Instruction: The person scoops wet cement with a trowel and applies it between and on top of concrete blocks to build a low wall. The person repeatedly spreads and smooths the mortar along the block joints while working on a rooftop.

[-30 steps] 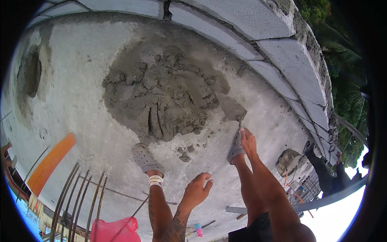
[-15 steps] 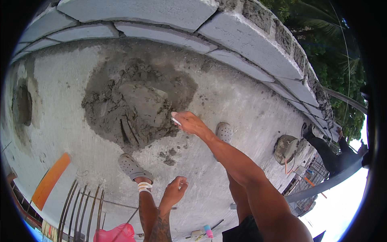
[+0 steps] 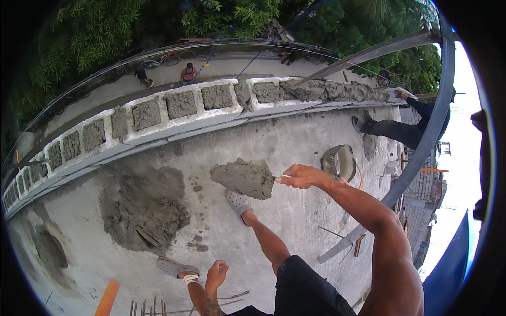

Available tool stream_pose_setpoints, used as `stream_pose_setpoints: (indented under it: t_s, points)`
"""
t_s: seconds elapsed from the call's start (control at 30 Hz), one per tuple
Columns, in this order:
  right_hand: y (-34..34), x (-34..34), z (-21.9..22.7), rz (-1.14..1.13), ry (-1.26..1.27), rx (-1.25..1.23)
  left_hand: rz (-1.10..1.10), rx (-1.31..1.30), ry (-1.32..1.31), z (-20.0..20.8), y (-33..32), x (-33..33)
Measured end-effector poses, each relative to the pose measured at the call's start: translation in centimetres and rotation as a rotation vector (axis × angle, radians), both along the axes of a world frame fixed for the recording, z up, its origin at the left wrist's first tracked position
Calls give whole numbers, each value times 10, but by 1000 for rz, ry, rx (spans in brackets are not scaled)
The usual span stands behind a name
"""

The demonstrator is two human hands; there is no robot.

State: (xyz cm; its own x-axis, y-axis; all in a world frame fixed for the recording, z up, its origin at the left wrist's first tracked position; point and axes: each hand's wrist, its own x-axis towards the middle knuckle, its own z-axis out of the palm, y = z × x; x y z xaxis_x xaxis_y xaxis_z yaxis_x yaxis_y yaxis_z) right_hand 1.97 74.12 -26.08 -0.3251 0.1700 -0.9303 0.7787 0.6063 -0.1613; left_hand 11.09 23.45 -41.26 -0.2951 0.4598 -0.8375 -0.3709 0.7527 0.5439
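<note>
My right hand (image 3: 300,176) grips the handle of a trowel (image 3: 246,178) loaded with a heap of wet grey mortar, held level above the concrete floor. My left hand (image 3: 216,274) hangs low beside my left leg, fingers loosely curled and holding nothing. The mortar pile (image 3: 142,213) lies on the floor to the left, below the trowel. A low wall of grey concrete blocks (image 3: 182,108) runs across the view beyond it. My feet wear grey perforated clogs (image 3: 238,203).
A bucket (image 3: 339,160) stands on the floor at the right. Another person (image 3: 408,124) bends over the wall at the far right. Steel bars (image 3: 145,305) and an orange board (image 3: 108,297) lie at the bottom left. Trees and a road lie beyond the wall.
My right hand has lifted the trowel, now full of mortar, off the pile and carried it right. My view has swung up toward the block wall.
</note>
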Motion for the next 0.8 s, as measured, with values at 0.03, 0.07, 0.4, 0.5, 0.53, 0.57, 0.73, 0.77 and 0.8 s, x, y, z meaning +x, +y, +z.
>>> stream_pose_setpoints:
  t_s: [0.03, 0.07, 0.4, 0.5, 0.53, 0.57, 0.73, 0.77, 0.8]
  points:
    - [29, -3, 13, 30, 18, 78, -2, -17, 5, 4, 8, -7]
    - [57, -7, 25, 117, 119, 138, 15, -13, 19, 9, 15, -11]
    - [180, -51, 7, 407, 872, 732, -43, -12, 12, 27, 66, 4]
    - [164, -22, -36, 262, 1047, 831, -52, -5, 6, 30, 66, 2]
    - [153, -4, -44, 185, 1094, 851, -49, -10, 5, 32, 63, -1]
    - [143, 14, -49, 96, 1148, 879, -31, 5, 6, 33, 60, -3]
    - [93, 61, -85, -249, 1098, 634, -149, -127, -13, 31, 54, -16]
    - [91, 60, -99, -210, 1034, 610, -175, -178, -28, 30, 55, -18]
    - [93, 58, -115, -175, 899, 543, -156, -143, -8, 28, 56, -17]
